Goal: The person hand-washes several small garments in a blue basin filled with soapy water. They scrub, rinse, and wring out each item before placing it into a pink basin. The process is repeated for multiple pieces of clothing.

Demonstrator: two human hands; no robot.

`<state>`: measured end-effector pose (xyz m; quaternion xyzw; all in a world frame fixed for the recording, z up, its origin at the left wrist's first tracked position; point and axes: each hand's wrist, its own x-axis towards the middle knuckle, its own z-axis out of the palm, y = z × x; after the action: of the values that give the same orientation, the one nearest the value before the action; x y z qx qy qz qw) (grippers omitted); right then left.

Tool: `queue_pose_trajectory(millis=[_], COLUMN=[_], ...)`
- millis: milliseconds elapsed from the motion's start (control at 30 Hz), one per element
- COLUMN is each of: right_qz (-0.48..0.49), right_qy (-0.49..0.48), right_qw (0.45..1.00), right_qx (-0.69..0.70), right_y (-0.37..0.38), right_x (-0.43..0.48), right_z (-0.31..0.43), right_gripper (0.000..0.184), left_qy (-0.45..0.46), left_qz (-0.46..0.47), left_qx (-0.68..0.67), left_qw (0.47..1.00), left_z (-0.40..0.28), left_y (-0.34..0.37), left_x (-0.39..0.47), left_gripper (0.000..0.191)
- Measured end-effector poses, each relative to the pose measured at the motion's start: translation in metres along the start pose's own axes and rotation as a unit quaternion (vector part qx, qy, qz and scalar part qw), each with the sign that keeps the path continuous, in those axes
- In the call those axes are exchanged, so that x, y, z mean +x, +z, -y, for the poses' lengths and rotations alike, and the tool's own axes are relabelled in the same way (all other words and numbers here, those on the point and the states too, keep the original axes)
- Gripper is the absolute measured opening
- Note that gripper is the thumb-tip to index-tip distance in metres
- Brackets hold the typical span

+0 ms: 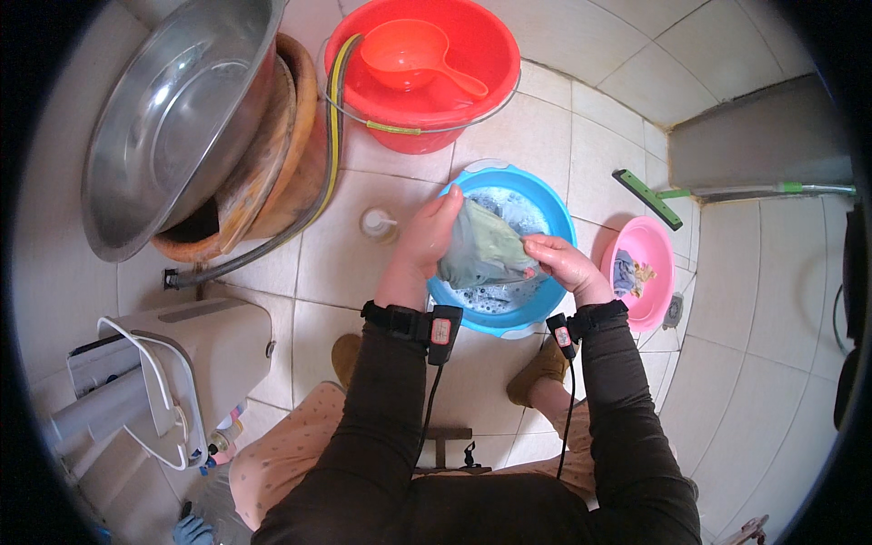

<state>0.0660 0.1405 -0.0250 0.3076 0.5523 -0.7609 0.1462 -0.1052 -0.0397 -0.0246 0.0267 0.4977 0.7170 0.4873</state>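
Observation:
A wet, grey-green cloth is stretched between my hands above a blue plastic basin. My left hand grips its left side, with the thumb up and the fingers partly hidden behind the fabric. My right hand pinches the right edge between thumb and fingers, close to a small pink patch. Foamy water with bubbles fills the basin on the tiled floor. Something dark lies under the suds, too unclear to name. Both wrists wear black straps with small cabled devices.
A red bucket holds a red dipper. A striped hose runs past a steel basin. A pump bottle stands left of the blue basin; a pink basin with small cloths and a green squeegee are at right.

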Motion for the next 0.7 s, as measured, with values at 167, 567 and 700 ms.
queue_pose_trajectory(millis=[167, 567, 700], right_qz=[-0.015, 0.076, 0.064], right_qy=[-0.112, -0.172, -0.129], right_qw=[0.976, 0.950, 0.930], right_qx=[0.185, 0.248, 0.338], right_y=[-0.020, 0.030, 0.072], right_x=[0.002, 0.020, 0.038], right_z=[-0.005, 0.015, 0.019], right_gripper=[0.017, 0.027, 0.037], left_qy=[0.047, 0.281, 0.316], left_qz=[0.063, -0.091, -0.237], left_qx=[0.124, 0.193, 0.193], left_qw=[0.989, 0.936, 0.898], left_z=[-0.006, -0.018, -0.032], left_y=[-0.011, -0.019, -0.065], left_x=[-0.004, 0.004, 0.005], left_gripper=[0.032, 0.017, 0.019])
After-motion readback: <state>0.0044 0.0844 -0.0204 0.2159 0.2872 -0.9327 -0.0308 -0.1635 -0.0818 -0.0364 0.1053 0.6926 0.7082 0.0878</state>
